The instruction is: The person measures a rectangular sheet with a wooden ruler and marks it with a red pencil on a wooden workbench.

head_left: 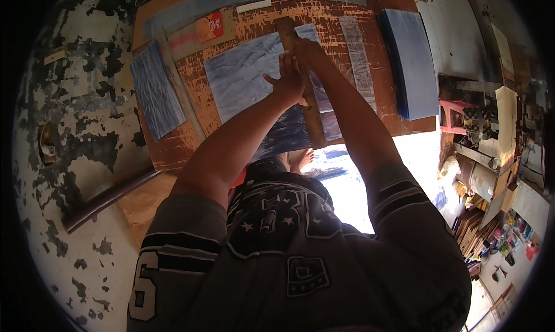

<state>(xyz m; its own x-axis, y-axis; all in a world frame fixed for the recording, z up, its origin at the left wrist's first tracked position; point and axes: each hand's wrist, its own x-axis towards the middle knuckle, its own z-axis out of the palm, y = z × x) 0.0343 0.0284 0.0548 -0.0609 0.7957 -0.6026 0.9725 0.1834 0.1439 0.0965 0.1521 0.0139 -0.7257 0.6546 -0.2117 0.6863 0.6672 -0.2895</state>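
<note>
A brown straight strip, like a wooden ruler, lies lengthwise across a shiny blue plastic sheet on the worn table. My left hand presses flat on the strip's middle, thumb stretched out to the left over the sheet. Close to the strip's far end, my right hand is bent down at its right edge with the fingers curled. Whatever those fingers pinch is hidden from view. Part of the sheet shows to the right of the strip, and its near end reaches the table's front edge.
Folded blue sheets lie at the table's left, and a thick blue stack at its right. A clear plastic strip, a cardboard piece and a white bar lie about the table. Cluttered shelves stand far right.
</note>
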